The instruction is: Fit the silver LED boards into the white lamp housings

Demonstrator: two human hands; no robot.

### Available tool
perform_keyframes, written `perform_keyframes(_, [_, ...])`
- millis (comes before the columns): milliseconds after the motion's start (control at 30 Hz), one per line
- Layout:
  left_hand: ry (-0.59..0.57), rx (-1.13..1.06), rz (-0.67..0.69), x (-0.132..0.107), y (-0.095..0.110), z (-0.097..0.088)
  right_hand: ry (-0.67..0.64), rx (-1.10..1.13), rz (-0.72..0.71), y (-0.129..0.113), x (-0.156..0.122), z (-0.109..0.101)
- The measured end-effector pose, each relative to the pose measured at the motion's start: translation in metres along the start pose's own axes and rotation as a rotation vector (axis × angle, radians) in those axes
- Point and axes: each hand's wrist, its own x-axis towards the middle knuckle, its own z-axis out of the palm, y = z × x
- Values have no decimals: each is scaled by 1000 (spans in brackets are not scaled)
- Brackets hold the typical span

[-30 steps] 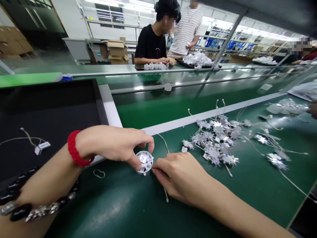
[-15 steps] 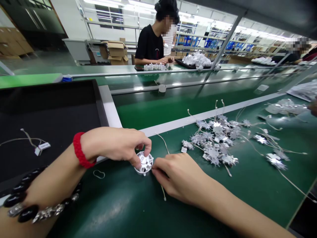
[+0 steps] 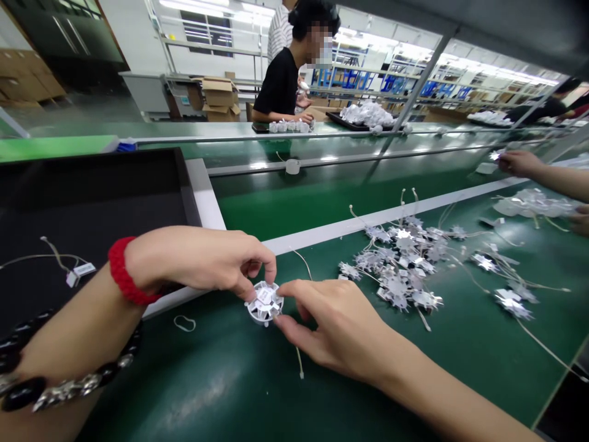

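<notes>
A round white plastic housing (image 3: 265, 314) rests on the green work surface, with a silver star-shaped metal piece (image 3: 264, 297) seated inside it. My left hand (image 3: 221, 261) grips the housing's far left side between thumb and fingers. From the right, my right hand (image 3: 322, 313) holds the rim between thumb and forefinger. A thin pale cable with a small connector (image 3: 301, 373) comes out from under my right hand. Another stretch of cable (image 3: 307, 264) shows behind that hand. A pile of silver star-shaped pieces with cables (image 3: 400, 258) lies to the right.
A black tray (image 3: 92, 190) at left holds a small cabled part (image 3: 79, 272). A loose loop (image 3: 184, 323) lies near my left wrist. Across the green conveyor (image 3: 271, 202) a co-worker (image 3: 280, 86) sits. Another person's hand (image 3: 519, 164) holds a shiny piece at right.
My right thumb and forefinger have spread around the housing's right rim. My left fingers have shifted outward to its edge. At right, another person's hand has come into view with a shiny piece.
</notes>
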Motion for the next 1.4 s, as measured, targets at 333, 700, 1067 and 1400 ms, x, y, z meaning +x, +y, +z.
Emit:
perform_keyframes(333, [-20,-6,-25,9,1,5,16,-13,-45,3,1,9])
perform_keyframes(700, [-9,-20,4,5,0,4,84,9,-54,5,0,9])
perform_keyframes(1067, [15,-4,-8,2,4,1,138,65,11,7,0,9])
perform_keyframes(1400, [188,-13,85,-28,-2,-9,143,75,33,4,4,12])
